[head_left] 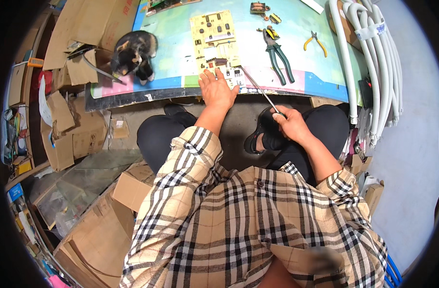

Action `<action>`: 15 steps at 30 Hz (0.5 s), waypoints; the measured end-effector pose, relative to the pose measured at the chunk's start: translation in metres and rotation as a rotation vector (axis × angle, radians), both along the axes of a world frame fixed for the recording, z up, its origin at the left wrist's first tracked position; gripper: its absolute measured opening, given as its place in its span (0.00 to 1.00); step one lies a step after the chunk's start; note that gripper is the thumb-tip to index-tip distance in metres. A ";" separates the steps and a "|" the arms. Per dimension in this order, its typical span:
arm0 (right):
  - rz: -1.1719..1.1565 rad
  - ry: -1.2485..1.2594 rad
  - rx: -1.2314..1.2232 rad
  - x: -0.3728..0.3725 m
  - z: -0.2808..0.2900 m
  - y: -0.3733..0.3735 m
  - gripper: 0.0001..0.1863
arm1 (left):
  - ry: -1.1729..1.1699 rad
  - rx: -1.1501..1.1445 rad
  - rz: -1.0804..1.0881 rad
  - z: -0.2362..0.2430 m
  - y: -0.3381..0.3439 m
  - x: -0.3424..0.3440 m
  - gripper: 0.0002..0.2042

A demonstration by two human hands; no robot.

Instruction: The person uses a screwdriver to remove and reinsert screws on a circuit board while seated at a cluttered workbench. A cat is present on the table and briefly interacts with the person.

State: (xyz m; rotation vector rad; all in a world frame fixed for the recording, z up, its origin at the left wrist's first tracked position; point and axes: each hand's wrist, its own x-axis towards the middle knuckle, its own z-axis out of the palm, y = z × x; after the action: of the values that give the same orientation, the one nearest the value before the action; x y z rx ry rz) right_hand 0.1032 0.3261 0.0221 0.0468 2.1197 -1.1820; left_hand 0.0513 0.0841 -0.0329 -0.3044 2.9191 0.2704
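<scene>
A yellowish circuit board (213,41) with several dark components lies on the table, its near end at the front edge. My left hand (216,91) rests flat over that near end, fingers spread. In my right hand (293,124) is a long thin-shafted screwdriver (259,90), held by its handle over the gap before the table. The shaft slants up and left, its tip near the board's lower right corner; whether it touches the board I cannot tell. Right of the board lie large green-handled pliers (280,63), with small yellow-handled pliers (317,43) farther right.
A dark, patchy-coated cat (134,54) sits at the table's left end beside a cardboard box (92,29). Loose coil-like parts (259,8) lie beyond the pliers. White hoses (373,57) hang bundled at the right. Another circuit board (169,5) is at the far edge.
</scene>
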 end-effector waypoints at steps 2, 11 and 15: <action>0.237 0.351 0.333 -0.002 0.012 -0.005 0.14 | -0.005 -0.018 0.014 0.000 -0.001 -0.001 0.44; 0.384 0.463 0.526 -0.023 0.049 -0.025 0.12 | -0.026 0.001 0.019 0.006 0.003 0.000 0.44; 0.261 0.413 0.378 -0.001 0.033 0.004 0.16 | 0.002 -0.018 0.005 0.002 0.002 0.001 0.45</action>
State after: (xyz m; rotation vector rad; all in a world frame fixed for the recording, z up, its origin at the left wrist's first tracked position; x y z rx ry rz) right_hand 0.1021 0.3296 0.0554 -0.3193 2.5906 -0.6671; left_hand 0.0523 0.0864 -0.0312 -0.3147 2.9244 0.2454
